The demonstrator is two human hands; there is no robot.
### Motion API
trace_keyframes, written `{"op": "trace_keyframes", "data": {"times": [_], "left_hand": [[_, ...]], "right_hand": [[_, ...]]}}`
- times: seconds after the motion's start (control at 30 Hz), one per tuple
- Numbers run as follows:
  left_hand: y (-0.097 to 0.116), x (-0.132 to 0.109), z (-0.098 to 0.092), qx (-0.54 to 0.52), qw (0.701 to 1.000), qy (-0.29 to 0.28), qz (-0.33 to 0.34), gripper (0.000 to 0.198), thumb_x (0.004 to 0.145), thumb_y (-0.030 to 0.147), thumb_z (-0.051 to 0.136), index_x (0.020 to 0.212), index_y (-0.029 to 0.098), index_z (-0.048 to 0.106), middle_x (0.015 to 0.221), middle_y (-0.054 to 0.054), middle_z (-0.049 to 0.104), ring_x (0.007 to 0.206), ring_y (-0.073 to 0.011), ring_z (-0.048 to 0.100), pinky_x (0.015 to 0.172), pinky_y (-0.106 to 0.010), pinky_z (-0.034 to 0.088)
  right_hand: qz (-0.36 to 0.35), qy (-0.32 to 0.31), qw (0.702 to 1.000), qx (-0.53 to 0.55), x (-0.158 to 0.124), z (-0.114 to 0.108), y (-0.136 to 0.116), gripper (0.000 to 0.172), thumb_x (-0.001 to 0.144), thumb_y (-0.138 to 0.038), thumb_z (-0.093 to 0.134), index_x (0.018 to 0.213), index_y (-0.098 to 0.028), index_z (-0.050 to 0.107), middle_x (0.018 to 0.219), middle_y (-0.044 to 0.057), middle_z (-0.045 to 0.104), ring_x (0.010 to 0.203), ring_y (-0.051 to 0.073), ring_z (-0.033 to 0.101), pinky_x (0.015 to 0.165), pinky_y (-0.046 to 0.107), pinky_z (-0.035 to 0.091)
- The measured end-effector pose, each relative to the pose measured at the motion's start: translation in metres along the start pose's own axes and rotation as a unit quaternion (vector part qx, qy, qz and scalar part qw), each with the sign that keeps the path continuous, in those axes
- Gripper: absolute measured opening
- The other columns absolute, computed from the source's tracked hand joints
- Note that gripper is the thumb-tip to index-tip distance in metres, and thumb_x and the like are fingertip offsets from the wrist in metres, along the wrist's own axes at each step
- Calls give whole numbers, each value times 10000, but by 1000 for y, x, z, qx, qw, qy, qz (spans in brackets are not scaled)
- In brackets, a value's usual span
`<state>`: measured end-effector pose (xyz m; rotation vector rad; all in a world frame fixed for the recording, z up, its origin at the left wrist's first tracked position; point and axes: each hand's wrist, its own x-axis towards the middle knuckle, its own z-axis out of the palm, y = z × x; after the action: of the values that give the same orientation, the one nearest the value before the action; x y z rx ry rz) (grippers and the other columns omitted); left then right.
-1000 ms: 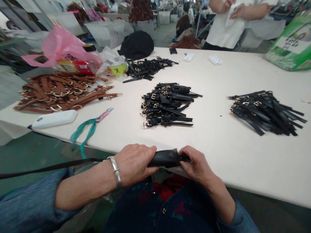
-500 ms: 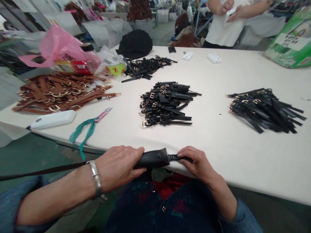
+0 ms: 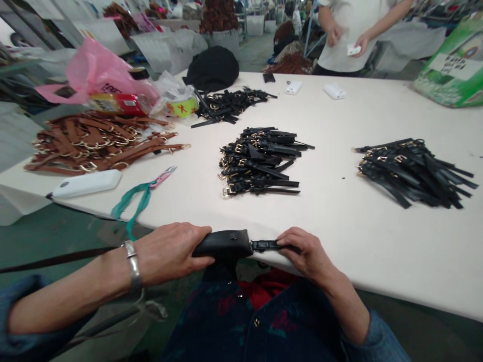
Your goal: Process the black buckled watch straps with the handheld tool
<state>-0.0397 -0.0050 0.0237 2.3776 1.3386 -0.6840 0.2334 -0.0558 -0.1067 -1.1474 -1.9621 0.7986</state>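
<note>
Well, left hand (image 3: 171,251) holds black piece (image 3: 224,244) — right hand (image 3: 306,250) pinches strap (image 3: 266,245).

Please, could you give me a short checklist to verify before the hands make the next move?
1. Left hand gripping the black sleeve: ok.
2. Right hand pinching the narrow black strap: ok.
3. Strap visible between both hands: ok, beyond the sleeve's open end.
4. Strap attached inside the sleeve: cannot tell, hidden.
5. Pink snips apart from hands: ok.
6. Teal ribbon wholly on the table: not ok, overhangs the edge.
</note>
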Motion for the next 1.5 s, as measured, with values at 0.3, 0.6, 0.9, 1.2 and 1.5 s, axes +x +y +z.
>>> {"op": "trace_keyframes", "data": {"times": [0.3, 0.6, 0.9, 1.2, 1.5], "left_hand": [[26, 20, 0, -17, 999, 42, 10, 323, 752, 498, 447, 851, 211, 560, 758, -63, 645, 724, -226, 603, 608, -297, 416], [10, 17, 6, -52, 998, 37, -14, 305, 738, 500, 469, 827, 223, 559, 712, -41, 635, 663, -204, 592, 564, -270, 388], [15, 14, 5, -35, 999, 31, -6, 320, 738, 503, 464, 846, 220, 567, 755, -58, 644, 732, -234, 603, 613, -298, 406], [22, 30, 9, -60, 995, 83, -16, 378, 738, 534, 454, 889, 208, 571, 762, -64, 647, 705, -228, 603, 589, -291, 393], [-7, -11, 15, -75, 991, 91, -66, 380, 745, 565, 438, 884, 231, 554, 710, -34, 635, 652, -200, 589, 567, -268, 378]], "right_hand": [[-5, -2, 1000, -4, -2, 0, 2, 129, 779, -130, 557, 871, -201, 612, 864, 49, 622, 803, 151, 576, 715, 285, 471], [-1, -1, 1000, -5, -2, 1, 1, 129, 778, -142, 558, 877, -210, 607, 868, 46, 622, 802, 155, 575, 715, 287, 470], [-5, -4, 1000, -11, -2, 1, 1, 124, 791, -154, 545, 884, -206, 609, 865, 47, 620, 803, 151, 572, 715, 287, 464], [20, -12, 999, -33, -1, -1, -4, 119, 801, -185, 530, 892, -206, 605, 873, 47, 622, 815, 154, 567, 730, 278, 443], [150, -112, 981, -45, 27, -17, -19, 235, 780, -204, 526, 1012, -226, 552, 695, -20, 608, 627, 119, 527, 605, 233, 371]]}}
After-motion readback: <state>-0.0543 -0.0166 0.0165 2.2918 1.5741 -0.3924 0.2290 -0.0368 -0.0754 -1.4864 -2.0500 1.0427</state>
